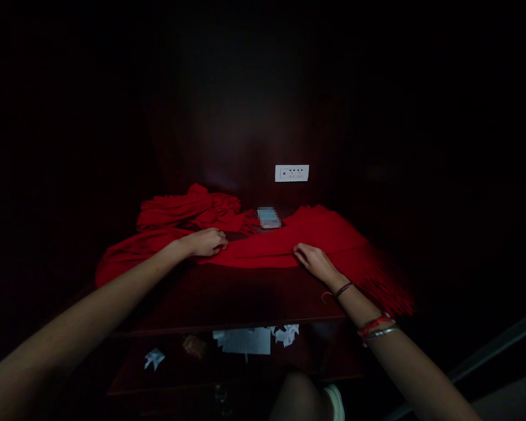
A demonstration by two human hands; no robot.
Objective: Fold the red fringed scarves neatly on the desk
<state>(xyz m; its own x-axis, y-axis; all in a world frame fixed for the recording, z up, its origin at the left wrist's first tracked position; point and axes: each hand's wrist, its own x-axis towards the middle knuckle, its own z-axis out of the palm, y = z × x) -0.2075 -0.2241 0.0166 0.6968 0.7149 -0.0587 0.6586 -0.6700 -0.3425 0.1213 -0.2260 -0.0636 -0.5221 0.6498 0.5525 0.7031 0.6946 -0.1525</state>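
Note:
A long red fringed scarf (263, 250) stretches across a dark wooden tabletop (245, 298), with loose fringe at its right end. My left hand (208, 241) is closed on the scarf's near part, left of the middle. To the right, my right hand (316, 261) pinches the cloth between thumb and fingers. Between the hands the scarf lies in a narrow, folded band. Behind my left hand is a bunched red cloth (188, 207) with fringe, and whether it is part of the same scarf I cannot tell.
A small pale-blue item, blurred (269, 217), lies behind the scarf. On the dark back wall is a white socket plate (291, 173). The shelf below holds a sheet of paper (248, 341), crumpled paper (286, 334) and a brown packet (194, 347). A knee (298, 397) shows underneath.

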